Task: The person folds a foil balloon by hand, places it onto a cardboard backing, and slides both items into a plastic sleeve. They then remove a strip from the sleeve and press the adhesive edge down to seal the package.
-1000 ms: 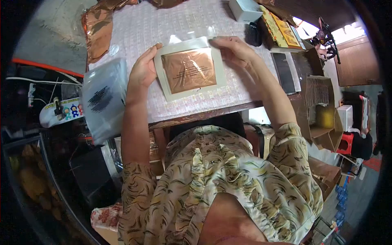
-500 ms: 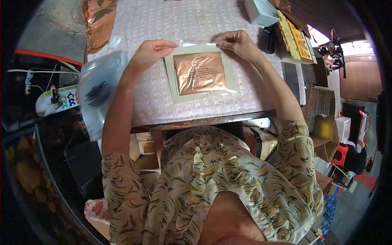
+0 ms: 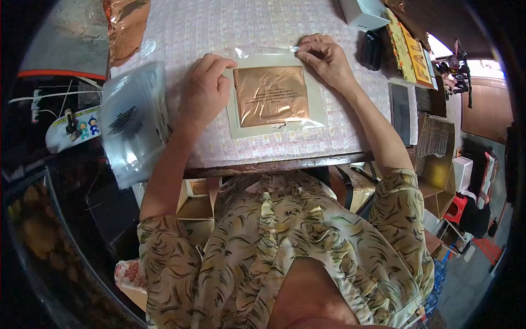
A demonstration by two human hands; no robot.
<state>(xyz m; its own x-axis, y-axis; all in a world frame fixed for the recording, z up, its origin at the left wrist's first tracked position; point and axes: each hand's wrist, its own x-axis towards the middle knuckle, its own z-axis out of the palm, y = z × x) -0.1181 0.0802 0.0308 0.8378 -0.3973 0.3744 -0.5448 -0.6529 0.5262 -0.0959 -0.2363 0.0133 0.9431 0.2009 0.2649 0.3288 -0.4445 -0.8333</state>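
A clear plastic bag (image 3: 316, 112) with dark printed text lies flat on the table. Inside it is a square copper-coloured sheet (image 3: 272, 112), with a pale card or board around its edges. My right hand (image 3: 327, 61) pinches the bag's top edge at the right corner, where the plastic catches the light. My left hand (image 3: 208, 88) rests at the bag's upper left, its fingers bent and the thumb apart from the index finger, holding nothing that I can see. To the left, a stack of clear printed plastic bags (image 3: 134, 118) hangs partly over the table edge.
The table (image 3: 213, 151) has a patterned cloth. Copper-coloured wrapping (image 3: 127, 33) lies at the far left beside a small clear disc (image 3: 148, 48). On the right are a white box (image 3: 364, 13), a black case (image 3: 371, 50), a yellow box (image 3: 413, 52) and a dark flat panel (image 3: 400, 112).
My left hand has left the bag's top left corner and come down toward me along its left side. The right hand still grips the top right corner.
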